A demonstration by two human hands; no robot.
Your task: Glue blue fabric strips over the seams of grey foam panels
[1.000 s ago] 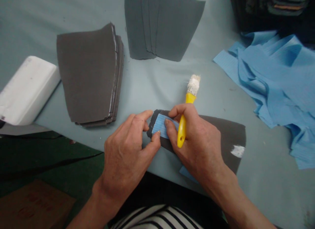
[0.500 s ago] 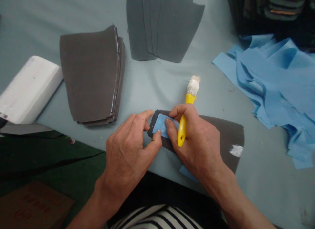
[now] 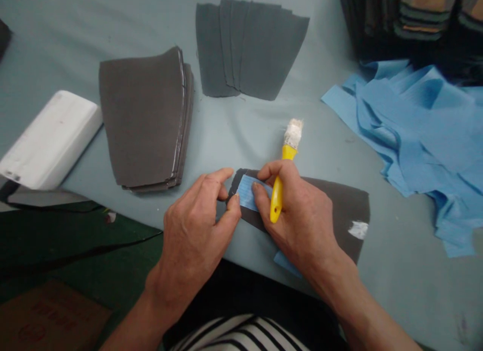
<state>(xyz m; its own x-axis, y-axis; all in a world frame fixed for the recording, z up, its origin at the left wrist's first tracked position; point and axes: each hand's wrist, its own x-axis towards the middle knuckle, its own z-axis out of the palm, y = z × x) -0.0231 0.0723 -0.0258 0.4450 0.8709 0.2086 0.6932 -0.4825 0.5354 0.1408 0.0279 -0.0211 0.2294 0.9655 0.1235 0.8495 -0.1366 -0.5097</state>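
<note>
A dark grey-brown fabric piece (image 3: 349, 202) lies at the table's near edge, a white smear (image 3: 358, 230) near its right end. On its left end rests a blue fabric strip (image 3: 249, 192). My left hand (image 3: 202, 215) is closed at that end, thumb and fingers pinching the piece's edge beside the strip. My right hand (image 3: 302, 210) holds a yellow-handled brush (image 3: 277, 195), its white-caked bristles pointing away from me. The right thumb and fingertips press on the blue strip. Another bit of blue fabric (image 3: 286, 263) shows partly from under the right hand.
A stack of dark pieces (image 3: 141, 122) lies at left, beside a white box-shaped device (image 3: 51, 140). Grey pieces (image 3: 260, 52) overlap at the back. Blue fabric strips (image 3: 418, 124) are heaped at right, below dark stacked pieces (image 3: 422, 14). A cardboard box (image 3: 53, 316) sits below the table edge.
The left thumb has drawn back slightly left, off the blue strip toward the dark piece's edge. The right hand keeps the brush and stays in place; the view has shifted slightly.
</note>
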